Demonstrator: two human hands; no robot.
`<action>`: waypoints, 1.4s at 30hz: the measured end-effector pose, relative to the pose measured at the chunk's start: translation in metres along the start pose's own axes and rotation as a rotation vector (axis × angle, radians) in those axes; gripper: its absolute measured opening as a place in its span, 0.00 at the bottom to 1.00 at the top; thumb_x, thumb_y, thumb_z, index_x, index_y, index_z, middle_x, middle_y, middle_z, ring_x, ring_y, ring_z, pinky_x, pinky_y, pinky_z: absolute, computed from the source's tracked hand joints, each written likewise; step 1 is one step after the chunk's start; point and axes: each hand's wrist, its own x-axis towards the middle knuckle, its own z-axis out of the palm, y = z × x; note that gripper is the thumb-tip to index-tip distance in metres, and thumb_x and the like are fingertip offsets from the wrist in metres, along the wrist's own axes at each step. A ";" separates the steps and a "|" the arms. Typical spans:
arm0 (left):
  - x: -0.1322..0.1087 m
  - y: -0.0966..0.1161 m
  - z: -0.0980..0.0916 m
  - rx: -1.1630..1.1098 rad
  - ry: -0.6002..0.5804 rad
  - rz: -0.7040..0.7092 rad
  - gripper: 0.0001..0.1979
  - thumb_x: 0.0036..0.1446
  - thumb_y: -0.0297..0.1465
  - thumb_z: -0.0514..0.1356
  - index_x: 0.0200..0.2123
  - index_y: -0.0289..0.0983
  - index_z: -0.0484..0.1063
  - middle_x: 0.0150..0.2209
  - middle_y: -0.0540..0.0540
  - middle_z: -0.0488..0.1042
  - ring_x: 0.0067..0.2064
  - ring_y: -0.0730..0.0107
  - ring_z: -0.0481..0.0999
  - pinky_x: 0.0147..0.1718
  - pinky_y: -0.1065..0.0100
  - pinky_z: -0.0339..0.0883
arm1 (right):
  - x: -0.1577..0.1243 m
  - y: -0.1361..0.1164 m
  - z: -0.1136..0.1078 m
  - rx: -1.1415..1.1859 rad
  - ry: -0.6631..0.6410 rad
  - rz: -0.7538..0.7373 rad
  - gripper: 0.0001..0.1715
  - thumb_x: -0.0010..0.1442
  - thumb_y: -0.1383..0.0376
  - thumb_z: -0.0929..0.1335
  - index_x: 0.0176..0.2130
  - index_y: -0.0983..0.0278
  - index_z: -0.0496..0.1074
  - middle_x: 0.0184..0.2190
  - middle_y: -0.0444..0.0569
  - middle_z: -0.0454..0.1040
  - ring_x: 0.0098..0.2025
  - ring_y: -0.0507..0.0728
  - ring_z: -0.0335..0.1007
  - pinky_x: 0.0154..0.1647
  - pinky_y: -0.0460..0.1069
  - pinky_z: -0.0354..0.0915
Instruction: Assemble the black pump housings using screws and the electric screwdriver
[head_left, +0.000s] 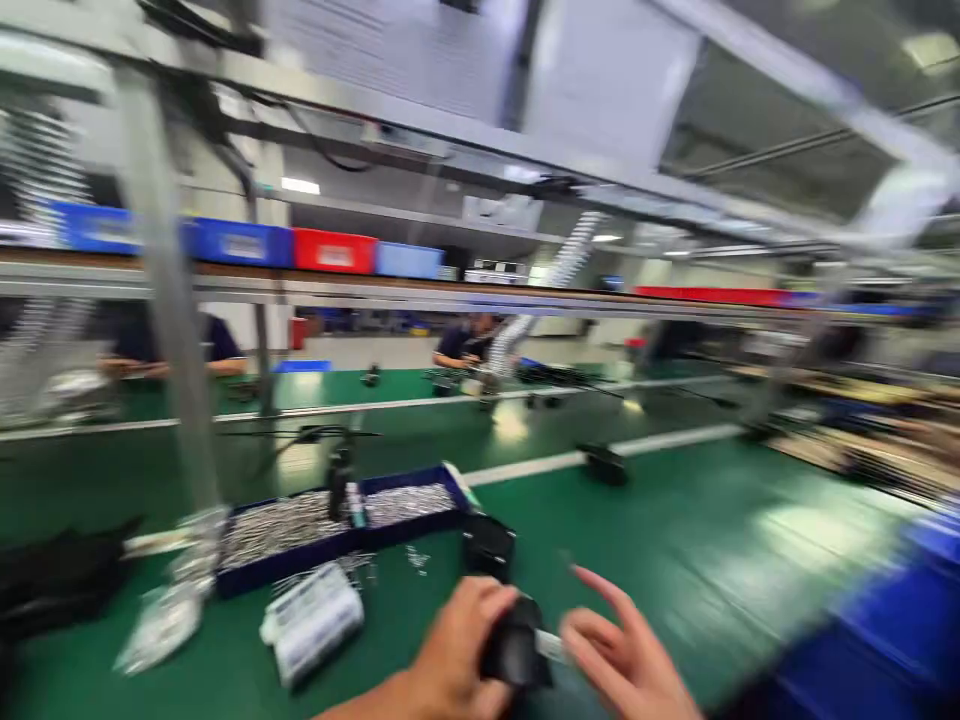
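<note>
Blur obscures detail; the left hand (457, 640) grasps and partly covers a black part (519, 645) over the green table (660, 540). The part appears dark and smooth. The right hand (626, 650), cut off below, extends one finger; whether it grips anything cannot be determined.

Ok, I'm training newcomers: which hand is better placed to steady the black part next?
Probably the left hand: it grips the black part, while the right hand is alongside, index finger extended.
</note>
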 end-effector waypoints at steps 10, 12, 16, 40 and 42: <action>-0.003 -0.003 0.000 0.139 0.086 0.049 0.36 0.64 0.23 0.59 0.72 0.40 0.54 0.64 0.33 0.67 0.66 0.49 0.70 0.62 0.46 0.72 | -0.007 0.008 -0.008 0.099 -0.101 0.103 0.45 0.59 0.56 0.76 0.65 0.62 0.54 0.33 0.42 0.74 0.31 0.53 0.66 0.33 0.49 0.58; -0.002 0.000 0.001 0.138 0.076 0.063 0.35 0.64 0.22 0.59 0.72 0.40 0.55 0.64 0.34 0.67 0.66 0.49 0.69 0.62 0.47 0.72 | -0.011 0.010 -0.004 0.098 -0.103 0.116 0.44 0.59 0.59 0.76 0.65 0.61 0.55 0.33 0.41 0.74 0.31 0.53 0.66 0.33 0.48 0.58; -0.001 0.001 0.000 0.129 0.071 0.074 0.35 0.63 0.22 0.59 0.71 0.40 0.56 0.64 0.34 0.67 0.66 0.50 0.69 0.62 0.47 0.72 | -0.015 0.010 0.001 0.073 -0.074 0.113 0.42 0.58 0.62 0.75 0.65 0.61 0.55 0.34 0.41 0.75 0.30 0.52 0.66 0.32 0.48 0.58; 0.009 0.011 -0.006 0.134 0.047 0.074 0.34 0.66 0.25 0.61 0.72 0.42 0.56 0.63 0.35 0.68 0.64 0.51 0.71 0.61 0.50 0.73 | -0.011 0.022 -0.023 -0.719 -0.180 -0.373 0.31 0.67 0.54 0.73 0.64 0.61 0.68 0.38 0.52 0.80 0.35 0.61 0.75 0.37 0.54 0.65; 0.008 0.011 -0.007 0.151 0.041 0.071 0.33 0.66 0.25 0.60 0.72 0.42 0.56 0.62 0.35 0.68 0.63 0.51 0.71 0.60 0.50 0.73 | -0.007 0.023 -0.022 -0.706 -0.156 -0.201 0.50 0.61 0.52 0.76 0.72 0.63 0.56 0.35 0.48 0.79 0.29 0.60 0.73 0.34 0.52 0.64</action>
